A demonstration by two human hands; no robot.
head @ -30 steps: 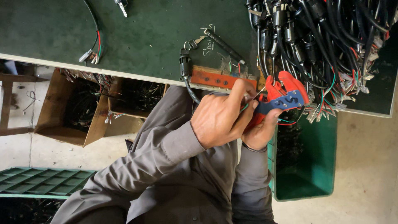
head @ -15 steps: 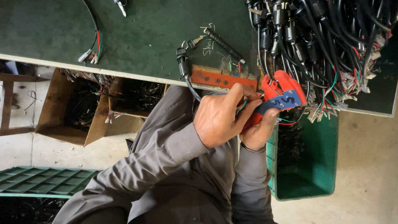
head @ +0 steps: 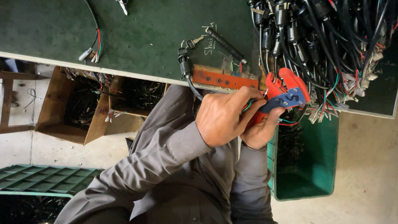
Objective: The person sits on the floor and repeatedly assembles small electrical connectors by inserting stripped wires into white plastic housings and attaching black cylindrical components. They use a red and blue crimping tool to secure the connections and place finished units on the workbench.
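Item: red-and-blue metal crimping pliers point(head: 286, 97), clenched by the handles in your right hand point(head: 261, 130). Rigid and weighty, so grip low on the handles. Your left hand point(head: 222, 118) pinches thin, limp coloured wires point(head: 248, 107) at its fingertips, just beside the pliers.

green table point(head: 145, 37), cable pile point(head: 331, 37), orange plate point(head: 224, 79)
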